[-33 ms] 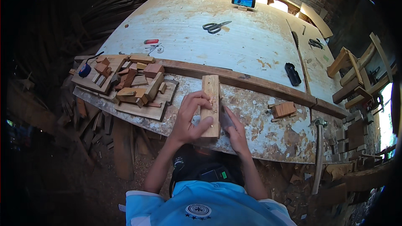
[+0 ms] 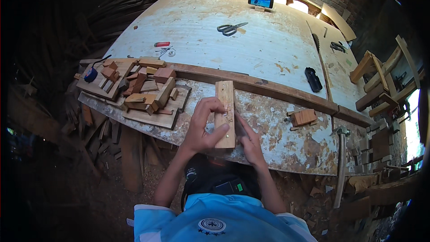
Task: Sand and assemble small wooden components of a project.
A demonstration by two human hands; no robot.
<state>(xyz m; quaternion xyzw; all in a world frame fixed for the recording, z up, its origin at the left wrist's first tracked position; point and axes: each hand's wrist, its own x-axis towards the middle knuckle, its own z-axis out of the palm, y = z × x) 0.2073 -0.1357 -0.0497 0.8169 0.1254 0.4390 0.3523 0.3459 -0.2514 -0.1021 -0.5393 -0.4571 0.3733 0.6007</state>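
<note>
A pale wooden block stands long and narrow in front of me at the near side of the workbench, with small holes and light specks on its face. My left hand grips its left side, the fingers curled over the edge and the thumb pressed on the face lower down. On the opposite side, my right hand is closed against the block's right edge. Some of its fingertips are hidden behind the wood.
Wooden offcuts and a blue tape roll lie left on boards. A long wooden beam crosses the workbench. Scissors, a phone and a black case are beyond it. Right are a reddish block and a hammer.
The block has shifted very slightly. My right hand's fingers have moved a little left, closer along its edge. My left hand keeps its grip.
</note>
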